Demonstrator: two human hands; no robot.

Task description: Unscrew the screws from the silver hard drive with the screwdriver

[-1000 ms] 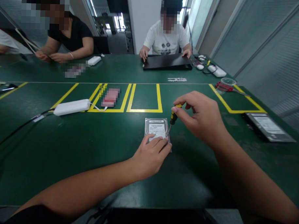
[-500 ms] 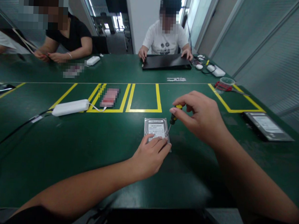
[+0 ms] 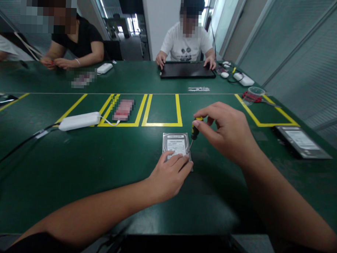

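A silver hard drive [image 3: 175,141] with a white label lies flat on the green table. Over its lower part rests my left hand [image 3: 172,171], fingers bent and pressing on the drive, hiding its near end. My right hand [image 3: 223,130] pinches the yellow and black handle of a small screwdriver [image 3: 195,133] between thumb and fingers. The screwdriver leans slightly, its thin shaft pointing down to the drive's right edge, close to my left fingertips. Whether the tip sits in a screw is too small to make out.
A larger drive [image 3: 302,142] lies at the right, near a clear plastic cup [image 3: 255,93] and red-handled tool. At left are a white power strip [image 3: 79,121] and a phone [image 3: 124,110] on a cable. Across the table, a person holds a black panel [image 3: 188,70]; another sits left.
The screwdriver handle has turned slightly in my right fingers, which have shifted a little. My left hand and the drive stay put. The person opposite has tilted the black panel.
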